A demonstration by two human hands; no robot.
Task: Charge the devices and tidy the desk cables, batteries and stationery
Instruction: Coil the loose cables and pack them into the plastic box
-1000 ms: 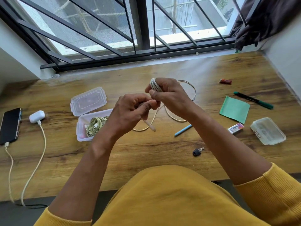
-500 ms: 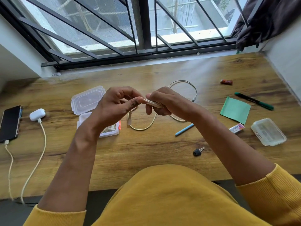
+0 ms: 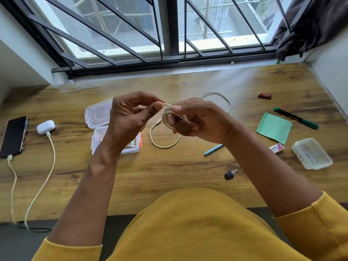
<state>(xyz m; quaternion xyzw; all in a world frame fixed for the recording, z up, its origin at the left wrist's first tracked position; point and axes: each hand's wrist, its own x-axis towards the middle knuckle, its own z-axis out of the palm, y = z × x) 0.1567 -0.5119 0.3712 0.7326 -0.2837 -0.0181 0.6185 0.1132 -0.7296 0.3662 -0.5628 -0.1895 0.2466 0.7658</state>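
A cream cable [image 3: 165, 146] trails in a loop on the wooden desk [image 3: 169, 166], and part of it is coiled round the fingers of my right hand [image 3: 195, 121], which grips the coil. My left hand [image 3: 130, 117] pinches a strand of the same cable between thumb and forefinger just left of the coil. Both hands hover above the desk's middle. Under my left wrist sits an open clear box [image 3: 131, 147] with another cable inside, mostly hidden. Its lid [image 3: 96, 115] lies behind it.
At the left a phone [image 3: 13, 136] and a white earbud case [image 3: 45, 127] lie plugged into cables. To the right lie a red battery [image 3: 264, 95], green pen [image 3: 295, 117], green paper [image 3: 274, 128], eraser [image 3: 276, 149], shut clear box [image 3: 311, 156], blue pen [image 3: 213, 149] and key [image 3: 230, 174].
My hands rose a little and drew apart. The right hand turned and now shows a coil round its fingers, while the left pulled a strand out to the left.
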